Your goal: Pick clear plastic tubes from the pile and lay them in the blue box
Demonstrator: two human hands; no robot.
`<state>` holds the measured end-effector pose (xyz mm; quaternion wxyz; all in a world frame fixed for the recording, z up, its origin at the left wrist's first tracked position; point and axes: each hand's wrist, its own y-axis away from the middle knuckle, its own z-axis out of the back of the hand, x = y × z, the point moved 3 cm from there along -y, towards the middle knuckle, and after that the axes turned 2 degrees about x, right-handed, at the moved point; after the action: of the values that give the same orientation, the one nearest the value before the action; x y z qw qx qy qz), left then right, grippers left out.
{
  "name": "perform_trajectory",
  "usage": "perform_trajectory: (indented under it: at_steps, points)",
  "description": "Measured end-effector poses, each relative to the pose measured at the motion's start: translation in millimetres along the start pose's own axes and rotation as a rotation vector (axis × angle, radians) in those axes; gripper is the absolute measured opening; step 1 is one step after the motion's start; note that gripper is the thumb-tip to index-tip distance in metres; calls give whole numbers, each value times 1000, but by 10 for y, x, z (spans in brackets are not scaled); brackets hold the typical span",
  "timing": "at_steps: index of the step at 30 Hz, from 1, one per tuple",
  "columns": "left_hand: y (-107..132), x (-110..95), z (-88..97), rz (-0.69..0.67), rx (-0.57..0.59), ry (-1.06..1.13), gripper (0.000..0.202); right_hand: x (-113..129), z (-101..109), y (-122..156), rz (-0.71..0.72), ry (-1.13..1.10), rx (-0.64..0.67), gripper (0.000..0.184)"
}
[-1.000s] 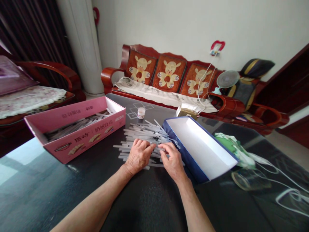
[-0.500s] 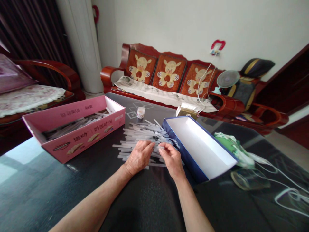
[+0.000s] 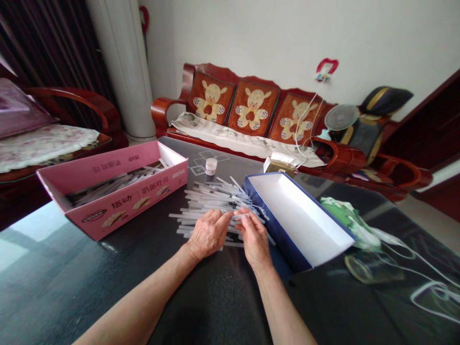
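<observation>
A loose pile of thin translucent white plastic tubes [image 3: 201, 196], some with dark parts, lies on the dark glossy table in front of me. Above its near side, my right hand [image 3: 254, 237] pinches one short translucent white tube [image 3: 238, 217] between thumb and fingers. My left hand [image 3: 210, 232] is closed, back upward, with its fingertips at the left end of that same tube. Its thumb is mostly hidden. Under both hands, part of the pile cannot be seen.
A pink box [image 3: 143, 199] holding more tubes stands left of the pile. To the right is a blue box [image 3: 305, 220] with a white inside. A small white jar [image 3: 211, 166] stands behind the pile. Farther right lie a green-and-white bag [image 3: 345, 218], a glass [image 3: 372, 268] and white cables [image 3: 431, 292].
My right hand has turned and its fingers have risen slightly, so the tube between my hands shows more clearly. My left hand has barely moved. The view has shifted a little.
</observation>
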<state>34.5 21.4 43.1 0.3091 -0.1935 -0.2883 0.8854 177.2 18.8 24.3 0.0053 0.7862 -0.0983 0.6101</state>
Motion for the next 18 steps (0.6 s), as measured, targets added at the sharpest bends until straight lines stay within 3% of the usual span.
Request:
perform_trajectory:
  at_steps: [7,11,18]
  points:
    - [9,-5,-49,29,64,-9,21,-12,-10,-5,27,91,-21,35]
    - [19,-4,-47,23,13,-3,21,9,-26,-11,64,154,-22,32]
    - [20,-4,-13,-24,-65,35,23,108,-83,4,3,48,36,24]
